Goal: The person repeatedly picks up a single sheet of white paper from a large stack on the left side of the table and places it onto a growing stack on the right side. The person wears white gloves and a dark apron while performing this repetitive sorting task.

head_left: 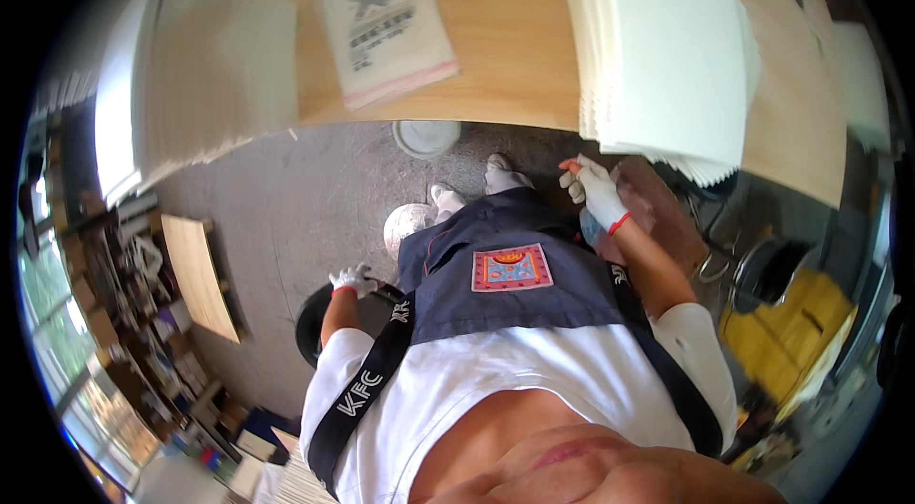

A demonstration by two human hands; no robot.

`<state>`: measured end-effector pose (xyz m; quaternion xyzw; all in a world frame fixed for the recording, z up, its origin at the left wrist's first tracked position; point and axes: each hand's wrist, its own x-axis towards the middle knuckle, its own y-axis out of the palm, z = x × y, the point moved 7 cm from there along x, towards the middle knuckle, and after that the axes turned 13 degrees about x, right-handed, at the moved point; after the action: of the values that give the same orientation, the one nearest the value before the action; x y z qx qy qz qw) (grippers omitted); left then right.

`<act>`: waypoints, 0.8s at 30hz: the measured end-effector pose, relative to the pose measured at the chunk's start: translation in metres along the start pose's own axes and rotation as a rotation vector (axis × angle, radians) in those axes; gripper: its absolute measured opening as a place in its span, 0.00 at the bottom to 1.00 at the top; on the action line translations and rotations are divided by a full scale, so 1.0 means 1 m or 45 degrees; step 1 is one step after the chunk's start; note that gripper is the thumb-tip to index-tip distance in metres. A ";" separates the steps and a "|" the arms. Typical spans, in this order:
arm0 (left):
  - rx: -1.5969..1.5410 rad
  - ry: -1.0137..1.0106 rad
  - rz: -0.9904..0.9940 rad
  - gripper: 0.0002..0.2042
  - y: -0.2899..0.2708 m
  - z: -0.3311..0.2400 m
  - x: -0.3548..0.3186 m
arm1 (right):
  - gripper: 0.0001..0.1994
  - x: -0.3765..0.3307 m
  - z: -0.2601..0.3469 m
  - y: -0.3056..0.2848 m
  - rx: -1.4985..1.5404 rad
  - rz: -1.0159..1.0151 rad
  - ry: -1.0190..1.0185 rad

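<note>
With the clock face read from the middle of the view, a clear plastic packet (389, 32) was seen lying flat on the bench (515, 37) toward eleven o'clock. It was marked with dark printing and edged by a pink strip at its near end; what was held inside it could not be told. It was flanked by a tall pale stack (219, 65) at ten o'clock and by a stack of white sheets (672, 46) between one and two, its layered edges fanned and carried past the bench's near edge.

The right hand (595, 193), clad in a white glove with a red cuff, was held just short of three o'clock, near the lower edge of the white sheets. Its fingers were partly bent, the bare tips uncovered by the glove; whether anything was pinched could not be told. The left hand (353, 281), gloved likewise, was held at eight o'clock with its fingers loosely spread, near a black rounded object (308, 325).

Below the bench, between eleven and twelve, a pale round container (426, 138) was partly covered by the bench edge; its contents could not be made out. Brown boxes (101, 327) were crowded between eight and nine, their contents likewise indistinct.
</note>
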<state>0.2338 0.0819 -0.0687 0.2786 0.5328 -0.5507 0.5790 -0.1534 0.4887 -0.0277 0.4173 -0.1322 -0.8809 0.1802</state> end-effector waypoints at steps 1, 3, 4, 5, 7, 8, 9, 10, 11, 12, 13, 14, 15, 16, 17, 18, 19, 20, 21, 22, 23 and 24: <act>-0.048 0.003 0.049 0.31 0.006 -0.001 -0.004 | 0.10 -0.019 0.022 0.020 0.001 0.110 0.028; -0.097 0.044 0.120 0.30 0.022 0.006 0.008 | 0.09 -0.061 0.068 0.051 0.006 0.253 0.057; -0.133 0.044 0.109 0.29 0.017 0.007 0.013 | 0.10 -0.078 0.086 0.056 0.051 0.280 0.045; -0.165 0.032 0.047 0.28 0.013 0.008 0.017 | 0.11 -0.093 0.100 0.062 0.096 0.313 0.038; -0.244 0.003 -0.078 0.28 -0.003 0.008 0.020 | 0.16 -0.115 0.130 0.074 0.167 0.266 0.022; -0.240 -0.016 -0.091 0.24 -0.012 0.003 0.014 | 0.21 -0.116 0.136 0.075 0.339 0.286 0.035; -0.304 0.085 -0.073 0.23 0.003 0.003 0.034 | 0.22 -0.117 0.142 0.071 0.423 0.256 -0.082; -0.353 0.179 -0.054 0.22 0.032 0.009 0.068 | 0.21 -0.117 0.148 0.068 0.411 0.159 -0.116; -0.407 0.277 -0.026 0.21 0.046 0.015 0.090 | 0.20 -0.117 0.152 0.069 0.392 0.059 -0.143; -0.413 0.309 -0.058 0.21 0.042 0.018 0.098 | 0.20 -0.114 0.154 0.075 0.375 0.021 -0.174; -0.393 0.349 -0.082 0.21 0.025 0.019 0.099 | 0.19 -0.114 0.154 0.078 0.376 -0.038 -0.208; -0.372 0.389 -0.105 0.21 0.009 0.019 0.100 | 0.19 -0.114 0.155 0.081 0.378 -0.097 -0.240; -0.349 0.422 -0.129 0.21 -0.012 0.021 0.094 | 0.19 -0.115 0.155 0.083 0.373 -0.147 -0.281; -0.315 0.460 -0.155 0.21 -0.034 0.025 0.091 | 0.19 -0.117 0.157 0.083 0.376 -0.204 -0.327; -0.281 0.497 -0.180 0.21 -0.052 0.033 0.092 | 0.19 -0.119 0.159 0.082 0.379 -0.261 -0.373; -0.403 0.303 -0.411 0.18 -0.065 0.058 0.108 | 0.18 -0.118 0.161 0.083 0.429 -0.366 -0.358; -0.384 0.366 -0.488 0.18 -0.091 0.064 0.101 | 0.18 -0.118 0.158 0.083 0.478 -0.469 -0.338; -0.365 0.431 -0.563 0.18 -0.124 0.069 0.097 | 0.18 -0.115 0.159 0.077 0.491 -0.535 -0.384; -0.346 0.494 -0.630 0.18 -0.159 0.070 0.080 | 0.18 -0.114 0.158 0.070 0.504 -0.604 -0.422; -0.283 0.551 -0.668 0.17 -0.187 0.068 0.066 | 0.16 -0.117 0.162 0.070 0.529 -0.703 -0.529; -0.217 0.609 -0.707 0.17 -0.212 0.064 0.053 | 0.12 -0.115 0.162 0.057 0.542 -0.766 -0.613; -0.317 0.744 -0.823 0.16 -0.232 0.062 0.038 | 0.11 -0.116 0.165 0.055 0.612 -0.756 -0.695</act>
<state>0.0298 -0.0429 -0.0256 0.1698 0.7959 -0.5330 0.2316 -0.2031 0.5027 0.1751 0.2199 -0.2501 -0.9163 -0.2227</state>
